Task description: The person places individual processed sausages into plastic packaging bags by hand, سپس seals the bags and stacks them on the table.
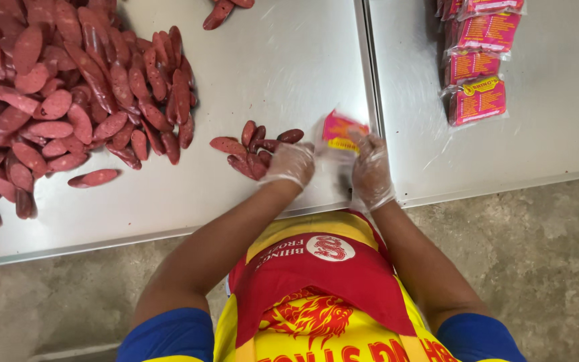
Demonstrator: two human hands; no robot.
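A crinkled clear pouch with a pink and yellow label is pinched between the thinly gloved left hand and right hand, above the smooth steel bench. Beside the left hand, a small cluster of glossy dark-red oblong sausages is seen; a large heap is spread farther left, and filled packets are stacked far right.

Your table is bare sheet metal, with a seam running down between two panels. On its left part lies a big heap of red sausages — one stray sausage lies just off its lower edge. A small cluster of sausages sits near the seam, and sealed pink packets lie in a row at the far right.
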